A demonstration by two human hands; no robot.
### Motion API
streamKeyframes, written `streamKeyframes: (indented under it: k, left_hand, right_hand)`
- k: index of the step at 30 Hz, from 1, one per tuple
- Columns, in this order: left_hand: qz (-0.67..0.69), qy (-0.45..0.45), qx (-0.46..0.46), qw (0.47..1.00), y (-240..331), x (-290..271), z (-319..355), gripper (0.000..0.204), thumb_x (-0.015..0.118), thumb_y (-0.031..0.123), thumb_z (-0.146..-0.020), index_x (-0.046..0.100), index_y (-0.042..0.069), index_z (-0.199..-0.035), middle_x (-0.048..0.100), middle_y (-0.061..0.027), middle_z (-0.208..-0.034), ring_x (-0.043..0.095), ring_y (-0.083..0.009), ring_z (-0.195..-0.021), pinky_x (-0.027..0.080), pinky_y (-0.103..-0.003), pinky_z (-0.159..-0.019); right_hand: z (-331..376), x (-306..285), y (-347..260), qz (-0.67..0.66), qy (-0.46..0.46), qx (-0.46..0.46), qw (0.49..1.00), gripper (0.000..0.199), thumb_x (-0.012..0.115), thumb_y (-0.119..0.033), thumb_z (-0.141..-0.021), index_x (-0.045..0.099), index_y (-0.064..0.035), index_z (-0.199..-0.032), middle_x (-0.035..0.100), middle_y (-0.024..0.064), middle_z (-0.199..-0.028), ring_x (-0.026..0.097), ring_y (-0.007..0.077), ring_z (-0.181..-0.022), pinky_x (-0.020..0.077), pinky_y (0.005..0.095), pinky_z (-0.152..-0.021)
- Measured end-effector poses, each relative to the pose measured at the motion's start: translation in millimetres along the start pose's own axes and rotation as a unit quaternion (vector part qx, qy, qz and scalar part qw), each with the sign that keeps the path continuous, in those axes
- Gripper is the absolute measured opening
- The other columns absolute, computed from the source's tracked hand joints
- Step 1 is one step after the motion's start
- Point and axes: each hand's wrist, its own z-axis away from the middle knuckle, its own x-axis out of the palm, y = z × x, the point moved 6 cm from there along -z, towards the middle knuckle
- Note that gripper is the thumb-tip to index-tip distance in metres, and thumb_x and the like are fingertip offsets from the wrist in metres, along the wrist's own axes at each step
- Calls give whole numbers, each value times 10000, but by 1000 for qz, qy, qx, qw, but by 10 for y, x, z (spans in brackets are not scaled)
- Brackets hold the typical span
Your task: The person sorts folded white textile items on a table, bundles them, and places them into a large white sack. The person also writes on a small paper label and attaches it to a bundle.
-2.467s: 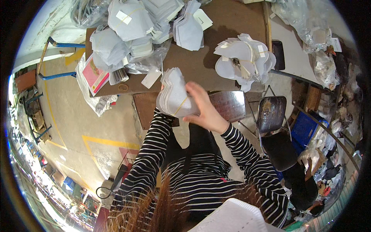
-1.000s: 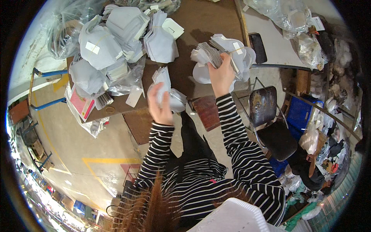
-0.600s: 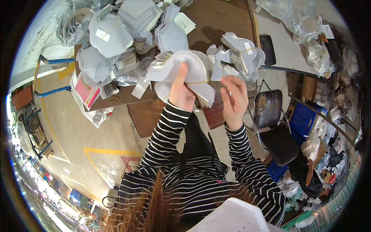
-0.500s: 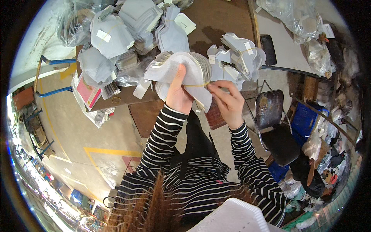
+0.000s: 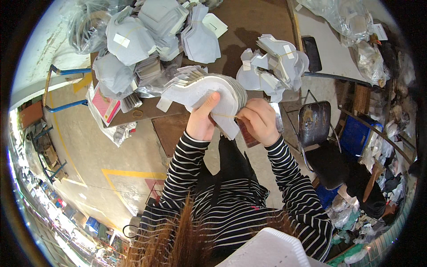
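A thick stack of grey-white curved cut pieces (image 5: 222, 95) is held up over the near edge of the table. My left hand (image 5: 203, 118) grips its left side, thumb on top and fingers out of sight underneath. Around the stack's narrow lower part runs a thin yellowish rubber band (image 5: 224, 115). My right hand (image 5: 259, 121) pinches this band at the stack's right edge, fingers closed. More stacks of similar pieces lie beyond: a banded one (image 5: 129, 39) with a white label at left, and another banded stack (image 5: 284, 58) at right.
The brown table (image 5: 249, 20) carries several stacks and clear plastic bags. A loose rubber band (image 5: 137, 114) and a pink-and-white packet (image 5: 105, 106) lie near its left corner. At right stands a worn black chair (image 5: 315, 122), with a blue crate (image 5: 356, 135) and heaped bags behind.
The stack has come slightly nearer and tilted downward at its right end. My right hand has drawn in closer, its fingers more curled on the rubber band.
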Motion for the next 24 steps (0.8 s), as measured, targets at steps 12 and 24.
streamKeyframes:
  k: [12,24]
  left_hand:
    - [-185,-32,9,982,49,-23,83,337,738,154,-835,621,15,-1120,653,-47,-1041,596,-152,-970,466,-303,-869]
    - [-209,-35,-26,977,-209,-196,51,516,626,319,-936,478,-9,-1305,561,-55,-1204,512,-159,-1098,416,-328,-956]
  right_hand:
    - [-412,-299,37,33,76,25,996,296,704,27,-617,579,-62,-870,549,92,-876,564,313,-818,477,409,-783]
    - [205,401,215,-388,-19,446,806,557,646,-67,-868,406,6,-1365,520,91,-1276,524,165,-1121,406,294,-979]
